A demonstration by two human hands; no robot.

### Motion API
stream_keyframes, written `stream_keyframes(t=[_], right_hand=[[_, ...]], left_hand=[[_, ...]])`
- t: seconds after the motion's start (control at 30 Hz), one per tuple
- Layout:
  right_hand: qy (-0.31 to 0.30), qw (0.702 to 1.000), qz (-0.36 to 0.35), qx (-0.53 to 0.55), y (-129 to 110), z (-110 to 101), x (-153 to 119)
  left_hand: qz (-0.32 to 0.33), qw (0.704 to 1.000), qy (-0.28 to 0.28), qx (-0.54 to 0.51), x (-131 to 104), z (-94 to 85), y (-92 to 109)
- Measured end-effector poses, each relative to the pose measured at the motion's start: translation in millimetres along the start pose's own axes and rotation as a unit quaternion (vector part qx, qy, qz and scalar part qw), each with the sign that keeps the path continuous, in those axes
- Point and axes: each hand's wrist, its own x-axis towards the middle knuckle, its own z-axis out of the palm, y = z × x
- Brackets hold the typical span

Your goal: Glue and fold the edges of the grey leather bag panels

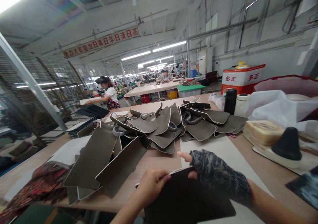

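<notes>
A dark grey-brown panel [188, 197] with a pale edge is held low in front of me, over the table's near edge. My left hand [152, 184] pinches its upper left edge between thumb and fingers. On my right hand [198, 164] is a dark grey fingerless glove; the index finger reaches out above the panel's top edge and the thumb lies against it, so the hand looks partly open. Beyond both hands lies a heap of similar grey-brown pieces [161, 123] with pale edges and rounded handles. Larger folded pieces [91, 157] lie to the left.
On the right are a black bottle [230, 102], a white bottle [240, 104], a yellowish block [263, 131] and a dark cone [288, 144]. Patterned cloth [39, 187] lies at the left edge. A person [109, 93] stands beyond the table [154, 161].
</notes>
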Motion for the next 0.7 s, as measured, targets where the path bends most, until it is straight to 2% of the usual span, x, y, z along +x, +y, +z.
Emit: stream_keyframes(t=[0.1,0.23,0.3,0.47,0.63,0.7], right_hand=[[-0.004,1.0,-0.007,0.001,14,-3,-6],[-0.073,0.986,0.094,0.116,19,1,-10],[-0.09,0.977,0.114,0.158,17,4,-10],[-0.096,0.97,0.113,0.192,7,6,-3],[-0.097,0.956,0.139,0.239,7,4,-1],[-0.078,0.963,0.133,0.219,9,7,-9]], left_hand=[[-0.021,1.0,-0.01,-0.005,-2,-8.5,0],[-0.037,0.998,-0.041,0.008,-5,-12.1,2],[-0.036,0.998,-0.05,0.0,-6,-9.2,2],[-0.025,0.997,-0.062,-0.04,-5,1.7,4],[0.016,0.998,-0.066,-0.002,-3,3.0,13],[0.035,0.998,-0.052,0.024,-3,4.4,12]])
